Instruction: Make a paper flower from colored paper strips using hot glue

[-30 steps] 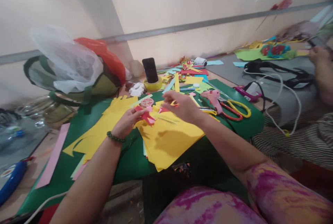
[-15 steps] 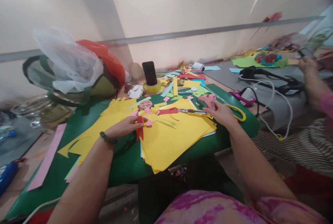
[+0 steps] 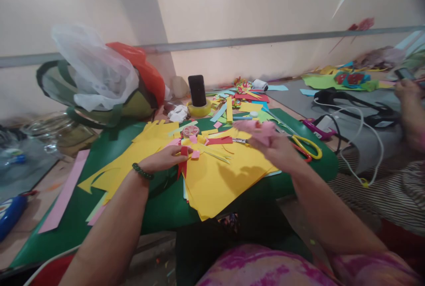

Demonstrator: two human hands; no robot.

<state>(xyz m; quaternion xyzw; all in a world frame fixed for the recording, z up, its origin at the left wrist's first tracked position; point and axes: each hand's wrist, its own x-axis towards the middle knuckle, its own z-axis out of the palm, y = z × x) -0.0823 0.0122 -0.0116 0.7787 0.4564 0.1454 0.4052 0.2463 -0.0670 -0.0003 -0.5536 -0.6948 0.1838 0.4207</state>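
Note:
My left hand (image 3: 165, 158) pinches a small red folded paper piece (image 3: 182, 162) over the yellow paper sheets (image 3: 219, 179) on the green board (image 3: 159, 206). A dark bead bracelet sits on that wrist. My right hand (image 3: 277, 146) is raised above the sheets with a pink glue gun (image 3: 257, 127) in its grip, blurred by motion. Pink and red paper bits (image 3: 212, 142) and a round tape roll (image 3: 190, 131) lie between the two hands.
Scissors with yellow and red handles (image 3: 307, 146) lie right of my right hand. A phone (image 3: 197, 91) stands in a yellow tape ring. Plastic bags (image 3: 99, 78) sit at the back left, white cables (image 3: 358, 135) at the right. Another person's hand (image 3: 408, 95) holds a phone at far right.
My right hand went from the paper bits to the pink glue gun, took hold of it and lifted it toward the middle. My left hand kept the red paper piece in place.

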